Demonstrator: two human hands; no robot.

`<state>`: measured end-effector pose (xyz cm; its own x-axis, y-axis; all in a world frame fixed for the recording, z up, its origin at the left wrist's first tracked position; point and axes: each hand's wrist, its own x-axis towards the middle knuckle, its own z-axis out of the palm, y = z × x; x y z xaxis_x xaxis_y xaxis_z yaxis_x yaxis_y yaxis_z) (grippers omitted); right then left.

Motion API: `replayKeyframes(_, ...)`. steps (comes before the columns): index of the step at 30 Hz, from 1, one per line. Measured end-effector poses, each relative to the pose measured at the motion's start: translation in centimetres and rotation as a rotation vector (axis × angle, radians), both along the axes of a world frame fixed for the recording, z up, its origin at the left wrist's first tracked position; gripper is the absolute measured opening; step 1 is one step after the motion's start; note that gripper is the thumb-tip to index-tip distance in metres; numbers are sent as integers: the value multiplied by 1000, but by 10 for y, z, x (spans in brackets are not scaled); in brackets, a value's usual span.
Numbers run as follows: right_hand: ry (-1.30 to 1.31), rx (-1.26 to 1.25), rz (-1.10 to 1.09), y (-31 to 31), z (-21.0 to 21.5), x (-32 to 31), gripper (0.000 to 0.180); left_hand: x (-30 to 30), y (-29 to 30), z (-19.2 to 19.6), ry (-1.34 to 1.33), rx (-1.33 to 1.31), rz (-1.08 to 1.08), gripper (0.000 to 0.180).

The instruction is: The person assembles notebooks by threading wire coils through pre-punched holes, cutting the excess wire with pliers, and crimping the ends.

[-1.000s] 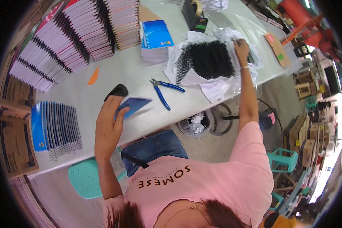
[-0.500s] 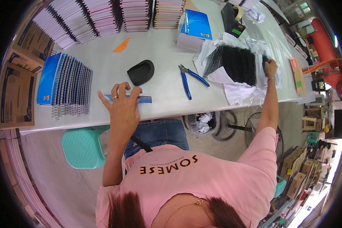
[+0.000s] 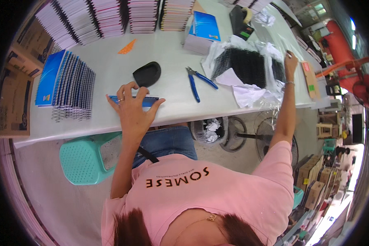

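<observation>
Pink T-shirt (image 3: 221, 192) — blue denim (image 3: 173, 143)

At six o'clock we see dark lettering across the pink shirt (image 3: 233, 192) — one bold curved line, one smaller. Near twelve we find small coloured print on the blue notebook (image 3: 206, 25); at nine, the carton (image 3: 8, 102) bears dark marks — probably print, too blurred to read.

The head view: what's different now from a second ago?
The left hand keeps hold of the blue notebook, now spread wide along it. The right hand has come off the black coils, to their right; whether it holds one is unclear. The blue-handled pliers and orange pointed piece stayed put.
</observation>
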<state>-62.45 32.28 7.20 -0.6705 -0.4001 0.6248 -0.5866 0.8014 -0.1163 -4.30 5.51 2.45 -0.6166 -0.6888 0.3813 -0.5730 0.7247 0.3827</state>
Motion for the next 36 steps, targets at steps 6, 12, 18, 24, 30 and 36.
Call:
replayKeyframes(6, -737, -376, 617, -81, 35, 196, 34, -1, 2, 2, 45, -29, 4, 37)
replayKeyframes(12, -908, -149, 929, -133, 19, 377, 26, 4, -2, -3, 70, 0, -13, 36)
replayKeyframes(18, -1006, -166, 865, -149, -11, 416, 24, 3, -2, -3, 99, 12, -31, 36)
replayKeyframes(24, -932, -175, 961, -156, -29, 421, 20, 3, -2, -4, 108, -14, -33, 36)
replayKeyframes(30, -1016, -129, 1029, -154, -27, 423, 20, 4, -3, -3, 99, 7, -43, 36)
replayKeyframes(36, -971, -163, 1076, -156, -35, 426, 18, 5, -5, 0, 45, 31, -61, 41)
